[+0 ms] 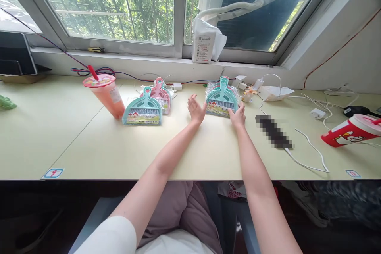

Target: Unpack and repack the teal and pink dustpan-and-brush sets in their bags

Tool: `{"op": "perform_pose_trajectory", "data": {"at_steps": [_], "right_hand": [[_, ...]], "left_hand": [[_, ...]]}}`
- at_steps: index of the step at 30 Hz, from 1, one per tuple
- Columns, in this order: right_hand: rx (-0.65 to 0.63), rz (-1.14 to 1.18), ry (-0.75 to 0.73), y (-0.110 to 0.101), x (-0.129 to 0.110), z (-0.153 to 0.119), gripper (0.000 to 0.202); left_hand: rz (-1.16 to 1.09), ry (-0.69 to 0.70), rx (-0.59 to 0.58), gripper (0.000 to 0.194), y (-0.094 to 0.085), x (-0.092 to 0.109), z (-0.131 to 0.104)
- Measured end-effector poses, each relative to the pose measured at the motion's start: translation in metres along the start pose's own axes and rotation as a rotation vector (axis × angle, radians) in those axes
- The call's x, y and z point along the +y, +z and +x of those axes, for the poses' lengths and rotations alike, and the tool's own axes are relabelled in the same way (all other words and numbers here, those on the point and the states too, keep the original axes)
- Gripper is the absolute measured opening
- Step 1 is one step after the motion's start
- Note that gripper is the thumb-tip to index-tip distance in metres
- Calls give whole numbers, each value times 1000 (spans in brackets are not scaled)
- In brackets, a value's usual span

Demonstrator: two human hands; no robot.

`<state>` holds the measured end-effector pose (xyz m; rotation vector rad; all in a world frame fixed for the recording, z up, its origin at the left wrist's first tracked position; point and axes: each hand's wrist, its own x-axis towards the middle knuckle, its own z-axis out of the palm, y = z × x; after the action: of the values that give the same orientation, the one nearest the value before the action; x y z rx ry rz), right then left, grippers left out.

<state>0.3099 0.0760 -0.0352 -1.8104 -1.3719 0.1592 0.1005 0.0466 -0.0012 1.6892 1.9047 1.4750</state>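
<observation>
Head view: on the pale bench [178, 158], near its back edge and right of the middle, a wrapped green dustpan set [222, 96] lies between two hands. The left hand [196, 110] is open, fingers spread, at its left side; contact there is unclear. The right hand [237, 116] has its thumb over the lower right corner and fingers along the right edge; I cannot tell how firmly they close. Towards the bench's left edge, another green set [145, 103] overlaps a pink set [162, 92], just beside a drink cup [108, 97].
</observation>
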Motion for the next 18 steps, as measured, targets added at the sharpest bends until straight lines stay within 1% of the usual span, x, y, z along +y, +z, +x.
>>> {"op": "perform_pose_trajectory", "data": {"at_steps": [2, 4, 6, 7, 8, 9, 11, 13, 15, 16, 18], "right_hand": [[125, -28, -28, -7, -7, -4, 65], [294, -50, -106, -19, -17, -11, 59], [407, -61, -223, -31, -30, -21, 52], [421, -64, -280, -36, -38, -28, 49], [406, -69, -333, -39, -45, -35, 46], [369, -72, -387, -41, -53, -42, 44], [249, -71, -507, -38, -69, -58, 40], [94, -54, -625, -28, -85, -74, 37], [-75, -32, -712, -15, -102, -90, 34], [-158, -22, -738, -8, -110, -99, 33], [-315, 6, -772, 6, -127, -118, 30]], "left_hand": [[54, 26, 15, 48, -20, -3, -10], [136, 78, 29, 46, -48, -8, -16], [227, 145, 56, 47, -86, -18, -14], [269, 167, 71, 46, -108, -26, -10], [306, 174, 79, 45, -131, -36, -6], [339, 162, 85, 42, -154, -48, -1], [409, 101, 75, 41, -198, -76, 8], [497, 13, 35, 47, -233, -106, 11], [559, -79, -43, 56, -255, -130, 8], [555, -98, -93, 57, -261, -139, 4], [529, -88, -139, 53, -264, -149, -4]]}}
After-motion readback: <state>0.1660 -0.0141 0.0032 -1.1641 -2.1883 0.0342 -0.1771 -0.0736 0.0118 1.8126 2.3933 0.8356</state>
